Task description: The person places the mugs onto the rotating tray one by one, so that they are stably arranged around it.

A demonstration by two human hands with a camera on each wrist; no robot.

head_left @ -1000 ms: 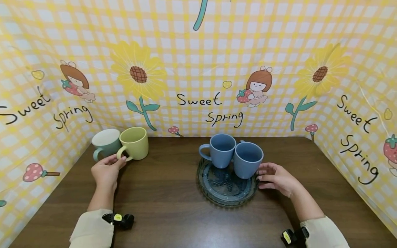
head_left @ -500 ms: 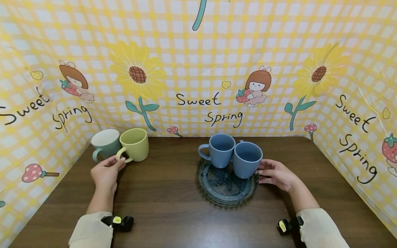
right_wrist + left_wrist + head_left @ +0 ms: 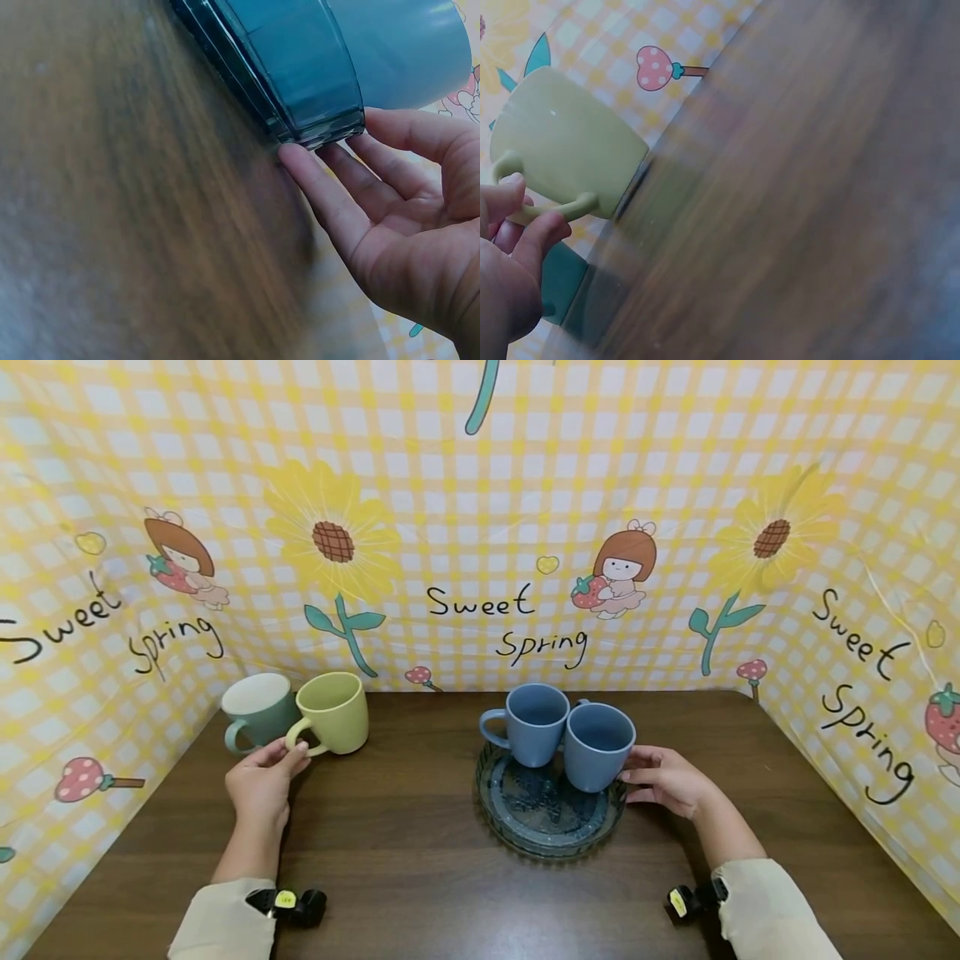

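Note:
My left hand (image 3: 258, 777) pinches the handle of a yellow-green mug (image 3: 335, 718), thumb on the near side. The mug stands upright, its bottom right at the tabletop in the left wrist view. Just left of it is a green mug (image 3: 257, 720) with a white inside, its handle toward me. On the right, my right hand (image 3: 663, 781) touches the edge of a dark blue-green glass plate (image 3: 551, 835) with extended fingertips (image 3: 300, 161). Two blue mugs rest on this plate: one (image 3: 536, 727) at the back left, the other (image 3: 597, 750) on the right, close beside my fingers.
A brown wooden table (image 3: 405, 868) lies under everything. Yellow checked cloth (image 3: 465, 510) with printed flowers and lettering rises behind the table and along both sides. A black wrist camera (image 3: 296, 906) sits at my left sleeve, another (image 3: 693, 902) at my right.
The yellow-green mug has shifted slightly right with my left hand, widening its offset from the green mug. My right hand has moved a little left and up along the plate's edge.

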